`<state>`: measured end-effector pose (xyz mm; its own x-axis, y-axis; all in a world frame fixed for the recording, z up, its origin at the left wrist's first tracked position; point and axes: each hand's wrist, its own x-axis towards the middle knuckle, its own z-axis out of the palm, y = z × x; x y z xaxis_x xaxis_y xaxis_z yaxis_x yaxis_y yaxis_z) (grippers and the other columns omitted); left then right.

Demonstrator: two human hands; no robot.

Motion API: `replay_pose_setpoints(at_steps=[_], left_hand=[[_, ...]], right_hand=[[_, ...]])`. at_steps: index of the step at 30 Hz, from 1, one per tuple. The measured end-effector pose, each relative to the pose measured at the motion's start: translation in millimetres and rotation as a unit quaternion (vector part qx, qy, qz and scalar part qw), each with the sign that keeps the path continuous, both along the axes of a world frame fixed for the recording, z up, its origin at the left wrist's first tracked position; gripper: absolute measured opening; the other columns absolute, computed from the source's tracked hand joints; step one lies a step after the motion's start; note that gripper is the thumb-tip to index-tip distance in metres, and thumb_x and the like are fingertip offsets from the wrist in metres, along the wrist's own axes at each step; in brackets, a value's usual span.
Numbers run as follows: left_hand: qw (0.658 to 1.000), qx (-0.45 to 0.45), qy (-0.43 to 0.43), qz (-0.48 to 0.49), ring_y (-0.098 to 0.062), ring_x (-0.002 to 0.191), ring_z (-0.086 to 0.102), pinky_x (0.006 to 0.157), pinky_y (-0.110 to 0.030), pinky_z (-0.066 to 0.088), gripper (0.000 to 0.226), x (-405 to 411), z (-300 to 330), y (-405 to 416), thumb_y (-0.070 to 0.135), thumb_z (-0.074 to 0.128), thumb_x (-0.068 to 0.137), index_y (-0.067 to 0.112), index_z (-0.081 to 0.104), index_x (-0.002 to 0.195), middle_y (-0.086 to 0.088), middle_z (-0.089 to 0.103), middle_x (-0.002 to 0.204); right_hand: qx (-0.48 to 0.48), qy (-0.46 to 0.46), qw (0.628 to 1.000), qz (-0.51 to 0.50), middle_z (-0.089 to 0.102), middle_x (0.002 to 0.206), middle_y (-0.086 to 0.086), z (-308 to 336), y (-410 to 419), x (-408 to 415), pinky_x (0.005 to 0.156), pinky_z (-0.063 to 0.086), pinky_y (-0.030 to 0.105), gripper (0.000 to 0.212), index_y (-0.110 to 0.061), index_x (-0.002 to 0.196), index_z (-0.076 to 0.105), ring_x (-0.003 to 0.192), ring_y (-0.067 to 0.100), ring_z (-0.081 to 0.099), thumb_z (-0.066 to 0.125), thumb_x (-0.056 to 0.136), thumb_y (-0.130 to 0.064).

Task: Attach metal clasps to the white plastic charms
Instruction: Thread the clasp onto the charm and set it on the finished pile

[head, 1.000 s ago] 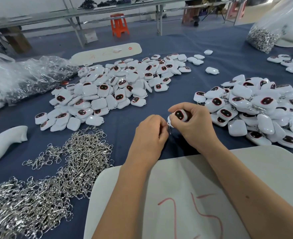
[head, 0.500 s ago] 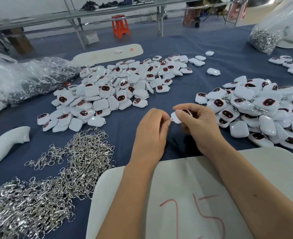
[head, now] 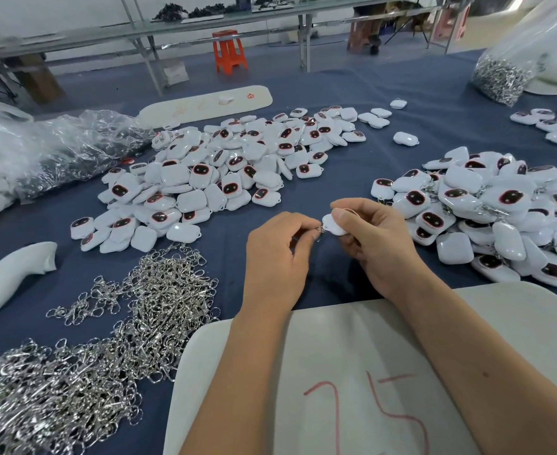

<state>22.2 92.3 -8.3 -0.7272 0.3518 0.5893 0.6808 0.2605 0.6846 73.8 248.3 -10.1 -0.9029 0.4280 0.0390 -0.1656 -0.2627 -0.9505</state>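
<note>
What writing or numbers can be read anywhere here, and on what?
"25" in red, handwritten on the white foam board under the forearms.
Red marks on the long white foam strip at the table's far edge: too blurred to read.
Small label on the curved white plastic piece: unreadable.

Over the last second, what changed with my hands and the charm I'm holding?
The right hand turned the charm over: its dark face showed a second ago, now only the white back shows. The left hand kept its grip on the clasp and brought it up to the charm's edge, where the two now meet. The right hand's grip on the charm never let go. The piles of charms and clasps lie as before.
</note>
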Motion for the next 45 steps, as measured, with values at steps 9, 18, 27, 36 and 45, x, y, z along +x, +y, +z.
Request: replay_pose_setpoints(at_steps=[9,18,27,36,45], left_hand=[[0.999,-0.044,0.001,0.007,-0.013,0.073,0.06,0.069,-0.036,0.049,0.013,3.2,1.6,-0.1,0.007,0.067,0.092,0.014,0.067,0.081,0.008,0.066,0.076],[0.988,-0.132,-0.018,0.073,-0.01,0.062,0.049,0.06,-0.029,0.034,0.015,1.3,4.2,-1.4,0.015,0.069,0.088,0.021,0.067,0.075,0.014,0.058,0.065],[0.986,-0.149,-0.014,0.076,-0.012,0.063,0.048,0.06,-0.026,0.029,0.013,5.6,8.0,6.8,0.014,0.067,0.089,0.02,0.067,0.077,0.01,0.06,0.066],[0.96,0.164,-0.225,0.01,-0.013,0.078,0.07,0.076,-0.033,0.058,0.014,7.3,8.4,13.0,0.004,0.071,0.092,0.016,0.078,0.089,0.005,0.076,0.084],[0.83,0.345,-0.436,-0.039,-0.015,0.077,0.072,0.067,-0.023,0.056,0.012,17.7,14.3,19.3,0.002,0.069,0.094,0.012,0.076,0.093,-0.007,0.076,0.086]], right_hand=[[0.038,0.007,0.999,0.009,0.057,0.066,0.0,-0.1,-1.8,1.2,0.041,0.028,0.02,0.004,-0.018,0.096,0.07,0.048,0.012,0.039,0.07,0.1,-0.019],[0.238,0.062,0.968,-0.059,0.064,0.065,-0.001,1.2,-13.1,7.0,0.048,0.039,0.026,0.012,-0.016,0.095,0.066,0.053,0.019,0.045,0.078,0.094,-0.019],[0.176,0.04,0.981,-0.076,0.063,0.064,0.005,1.9,-11.0,6.8,0.047,0.038,0.026,0.017,-0.013,0.095,0.065,0.052,0.021,0.048,0.079,0.093,-0.022],[0.0,0.072,0.997,-0.007,0.068,0.077,0.01,4.0,-12.6,2.4,0.04,0.038,0.021,0.008,-0.016,0.108,0.071,0.051,0.013,0.051,0.069,0.1,-0.015],[0.001,0.057,0.998,0.027,0.068,0.078,0.008,3.7,-11.7,3.5,0.05,0.045,0.021,0.031,-0.006,0.122,0.068,0.057,0.012,0.058,0.072,0.093,0.002]])
